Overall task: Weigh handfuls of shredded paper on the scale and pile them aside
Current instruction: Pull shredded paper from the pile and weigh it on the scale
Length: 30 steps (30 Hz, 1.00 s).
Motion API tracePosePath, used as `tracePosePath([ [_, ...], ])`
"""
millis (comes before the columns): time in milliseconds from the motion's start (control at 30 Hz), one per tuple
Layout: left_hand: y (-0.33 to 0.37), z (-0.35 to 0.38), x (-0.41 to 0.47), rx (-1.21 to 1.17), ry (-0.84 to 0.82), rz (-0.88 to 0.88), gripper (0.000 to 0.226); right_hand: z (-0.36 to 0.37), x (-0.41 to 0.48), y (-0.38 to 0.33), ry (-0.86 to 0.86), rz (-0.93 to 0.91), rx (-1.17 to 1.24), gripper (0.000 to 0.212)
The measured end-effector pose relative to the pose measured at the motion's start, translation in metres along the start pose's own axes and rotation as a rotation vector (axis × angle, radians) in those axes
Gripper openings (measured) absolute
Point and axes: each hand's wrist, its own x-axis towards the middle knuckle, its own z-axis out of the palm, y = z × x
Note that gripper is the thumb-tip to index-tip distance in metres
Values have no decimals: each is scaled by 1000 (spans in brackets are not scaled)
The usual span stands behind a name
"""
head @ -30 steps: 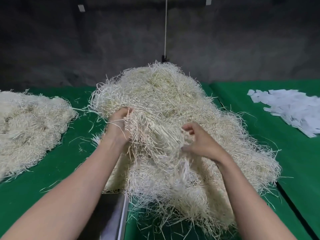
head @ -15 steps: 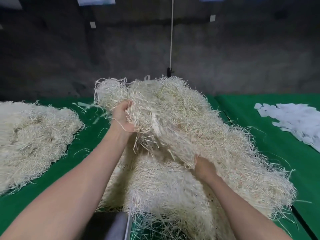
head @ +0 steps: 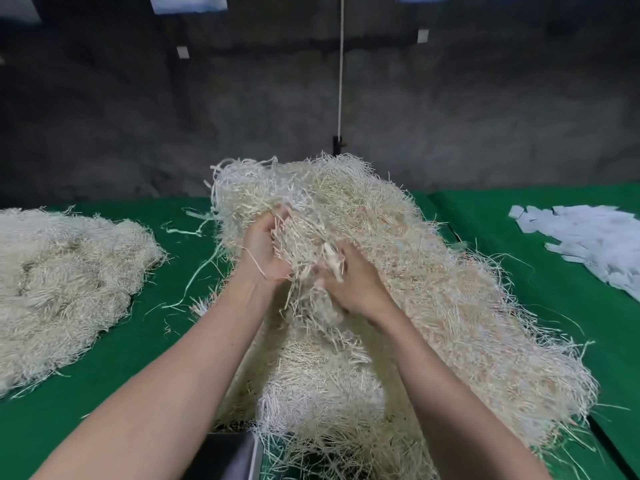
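Shredded paper (head: pixel 433 289) lies in a big loose heap on the green surface (head: pixel 166 341) straight ahead of you. It should weigh almost nothing and feel soft, springy and tangled, with long strands that hook into their neighbours. Your left hand (head: pixel 263 251) and right hand (head: pixel 356 289) both have their fingers curled into one clump (head: pixel 304 244) raised at the near face of the heap, the left gripping from the side and the right from the front. Strands trail from the clump down into the heap, so expect it to drag along more than you mean to take. Hold the body of the tuft, not stray ends, which would likely slide out, and squeeze lightly, since it compresses and springs back. Nothing here should break, but bits shed easily, as the loose strands on the surface suggest. The dark flat object at the bottom of the view looks like the scale (head: pixel 225 459), just beside the heap's near fringe, though little of it shows. A lower side pile (head: pixel 62 278) sits well apart on your left, and white paper slips (head: pixel 588 237) lie far right.
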Motion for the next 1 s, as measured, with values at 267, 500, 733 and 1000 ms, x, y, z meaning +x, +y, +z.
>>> tracePosePath([
  [267, 19, -32, -4, 56, 168, 129, 10, -27, -7, 115, -88, 399, -581, 52],
  [500, 7, -19, -10, 22, 121, 71, 4, -62, -4, -14, -91, -71, -318, 145],
  [733, 17, -16, -16, 254, -177, 70, 51, 44, -2, 22, -164, 62, 109, 70],
  [1000, -32, -60, -1, 2103, -212, 10, 45, 21, 19, 31, 112, 57, 34, 24],
])
